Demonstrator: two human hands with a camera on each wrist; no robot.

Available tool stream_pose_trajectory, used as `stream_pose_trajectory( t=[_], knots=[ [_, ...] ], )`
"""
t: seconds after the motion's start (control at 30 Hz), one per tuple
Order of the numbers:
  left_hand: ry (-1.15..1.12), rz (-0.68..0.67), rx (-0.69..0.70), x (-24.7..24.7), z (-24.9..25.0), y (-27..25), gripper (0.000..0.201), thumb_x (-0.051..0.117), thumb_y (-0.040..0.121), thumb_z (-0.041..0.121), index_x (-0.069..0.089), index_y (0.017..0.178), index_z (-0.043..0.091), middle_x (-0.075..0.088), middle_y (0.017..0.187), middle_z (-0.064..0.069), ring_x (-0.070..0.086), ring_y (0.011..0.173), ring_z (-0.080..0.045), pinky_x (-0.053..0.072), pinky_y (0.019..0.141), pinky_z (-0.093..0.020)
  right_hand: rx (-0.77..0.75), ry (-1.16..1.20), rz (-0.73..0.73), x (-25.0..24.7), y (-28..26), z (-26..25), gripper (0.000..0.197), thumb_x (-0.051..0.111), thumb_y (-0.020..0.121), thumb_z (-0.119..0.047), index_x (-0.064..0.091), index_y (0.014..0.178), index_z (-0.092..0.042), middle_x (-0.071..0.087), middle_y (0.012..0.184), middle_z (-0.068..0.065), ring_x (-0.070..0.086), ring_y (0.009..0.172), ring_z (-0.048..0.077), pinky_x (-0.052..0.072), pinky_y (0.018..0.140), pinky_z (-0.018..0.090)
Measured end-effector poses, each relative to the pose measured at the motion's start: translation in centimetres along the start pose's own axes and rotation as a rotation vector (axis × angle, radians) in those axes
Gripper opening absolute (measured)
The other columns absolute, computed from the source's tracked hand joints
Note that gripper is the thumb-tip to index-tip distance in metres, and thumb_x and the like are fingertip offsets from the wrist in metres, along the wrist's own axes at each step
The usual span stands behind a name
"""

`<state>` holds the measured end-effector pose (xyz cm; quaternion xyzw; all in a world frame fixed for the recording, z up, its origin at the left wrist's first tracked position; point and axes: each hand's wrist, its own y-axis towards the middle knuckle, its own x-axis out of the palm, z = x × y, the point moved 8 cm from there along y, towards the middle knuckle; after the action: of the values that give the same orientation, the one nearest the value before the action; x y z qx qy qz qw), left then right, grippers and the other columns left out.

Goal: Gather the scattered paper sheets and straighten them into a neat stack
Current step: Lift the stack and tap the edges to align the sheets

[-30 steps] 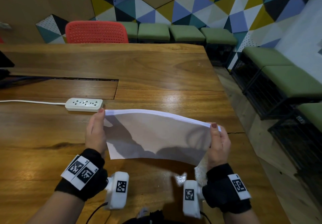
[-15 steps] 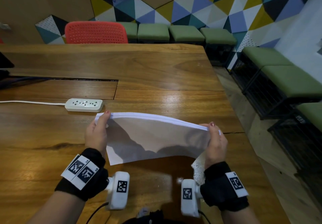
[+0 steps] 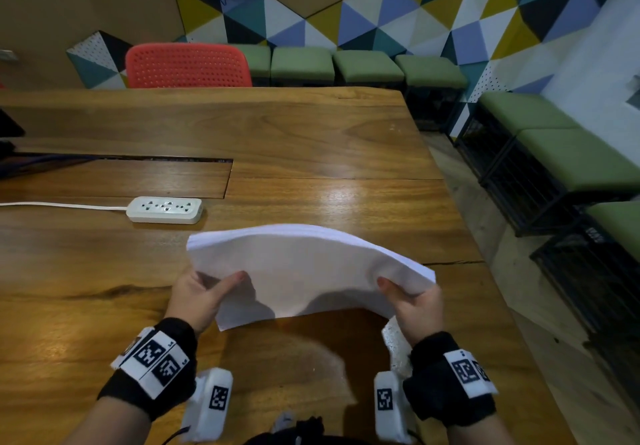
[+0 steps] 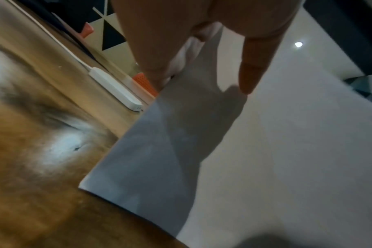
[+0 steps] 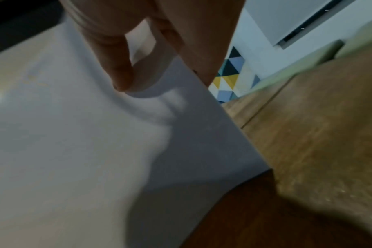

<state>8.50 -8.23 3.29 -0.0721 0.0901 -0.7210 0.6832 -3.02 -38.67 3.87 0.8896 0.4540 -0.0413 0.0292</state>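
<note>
A stack of white paper sheets (image 3: 304, 268) is held above the wooden table (image 3: 311, 140), bowed upward in the middle, with its lower edge near the tabletop. My left hand (image 3: 204, 292) grips the stack's left side, thumb on the near face. My right hand (image 3: 412, 295) grips the right side the same way. In the left wrist view the paper (image 4: 265, 159) fills the right half, with my thumb (image 4: 251, 73) resting on it. The right wrist view shows the paper (image 5: 85, 142) with my thumb (image 5: 117, 67) pressed on its face.
A white power strip (image 3: 164, 209) with its cord lies on the table just behind and left of the stack. A red chair (image 3: 187, 65) stands at the far side. Green stools (image 3: 367, 67) line the wall and the right side.
The stack has tilted back toward me and now bows upward in the middle. Both hands slid from the top corners down to the sides, thumbs now on the near face.
</note>
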Motion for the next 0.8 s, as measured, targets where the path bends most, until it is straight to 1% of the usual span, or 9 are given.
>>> stream_pose_trajectory(
  t=[0.07,0.13,0.23,0.3,0.37,0.5,0.6,0.7,0.8],
  knots=[
    [0.041,0.038,0.007,-0.4,-0.2,0.3,0.017,0.072,0.074,0.008,0.063,0.088,0.012,0.067,0.096,-0.015,0.062,0.094,-0.029,0.05,0.081,-0.036,0.035,-0.02,0.029,0.0,-0.1,0.7,0.051,0.076,0.043,-0.065,0.066,0.076,-0.028,0.071,0.076,-0.011,0.068,0.081,0.012,0.056,0.073,0.033],
    [0.064,0.046,0.049,-0.4,0.2,0.3,0.019,0.071,0.076,0.01,0.062,0.092,0.015,0.066,0.097,-0.015,0.06,0.096,-0.03,0.049,0.087,-0.043,0.053,-0.027,0.047,0.1,-0.3,0.5,0.031,0.079,0.057,-0.049,0.067,0.076,-0.027,0.071,0.079,-0.007,0.068,0.081,0.014,0.057,0.078,0.044],
    [0.058,0.038,0.064,-0.2,0.4,0.1,0.023,0.068,0.077,0.005,0.058,0.094,0.016,0.061,0.088,-0.003,0.055,0.092,-0.025,0.045,0.087,-0.041,0.073,-0.025,0.052,0.1,-0.6,0.7,0.047,0.076,0.049,-0.061,0.065,0.079,-0.026,0.071,0.078,-0.009,0.069,0.081,0.011,0.058,0.073,0.035],
    [0.083,0.016,0.045,-0.3,-0.1,0.1,0.025,0.068,0.076,0.002,0.059,0.095,0.016,0.062,0.088,-0.004,0.058,0.092,-0.026,0.045,0.089,-0.04,0.103,-0.057,0.003,0.6,-0.8,0.8,0.025,0.08,0.064,-0.035,0.061,0.077,-0.027,0.067,0.082,-0.005,0.067,0.087,0.019,0.055,0.079,0.04],
    [0.092,0.007,0.022,-0.6,-1.0,0.3,0.03,0.068,0.077,0.002,0.059,0.104,0.013,0.064,0.094,-0.01,0.058,0.098,-0.03,0.045,0.09,-0.039,0.127,-0.081,-0.01,0.4,-0.8,1.2,0.026,0.072,0.075,-0.007,0.057,0.077,-0.028,0.064,0.083,-0.005,0.062,0.084,0.017,0.052,0.085,0.044],
    [0.106,0.023,0.047,-0.6,-1.1,0.2,0.039,0.068,0.078,0.007,0.057,0.116,0.007,0.062,0.104,-0.014,0.055,0.1,-0.026,0.044,0.089,-0.038,0.13,-0.059,0.038,0.0,-1.1,1.3,0.025,0.07,0.076,-0.003,0.058,0.08,-0.025,0.062,0.081,-0.007,0.059,0.078,0.008,0.051,0.081,0.038],
    [0.177,0.007,0.053,-0.3,-1.5,0.0,0.04,0.068,0.079,0.009,0.056,0.117,0.005,0.064,0.103,-0.015,0.057,0.1,-0.028,0.048,0.088,-0.041,0.162,-0.068,0.043,0.1,-1.1,1.8,0.025,0.07,0.077,-0.006,0.057,0.077,-0.027,0.062,0.08,-0.005,0.06,0.081,0.02,0.049,0.08,0.037],
    [0.248,0.005,0.052,-0.2,-1.6,0.5,0.023,0.066,0.082,0.012,0.064,0.103,0.005,0.069,0.096,-0.015,0.064,0.092,-0.03,0.051,0.08,-0.038,0.154,-0.124,0.09,0.0,-0.6,1.7,0.017,0.07,0.076,-0.009,0.06,0.085,-0.02,0.066,0.087,0.006,0.062,0.094,0.03,0.051,0.083,0.042],
    [0.211,-0.006,0.07,0.0,-0.6,0.6,0.012,0.064,0.083,0.007,0.067,0.076,0.016,0.073,0.074,0.0,0.067,0.072,-0.021,0.051,0.074,-0.035,0.205,-0.149,0.214,-0.7,-0.2,1.6,0.055,0.071,0.076,-0.018,0.045,0.123,-0.025,0.057,0.126,0.009,0.052,0.118,0.028,0.044,0.099,0.053]
  ],
)
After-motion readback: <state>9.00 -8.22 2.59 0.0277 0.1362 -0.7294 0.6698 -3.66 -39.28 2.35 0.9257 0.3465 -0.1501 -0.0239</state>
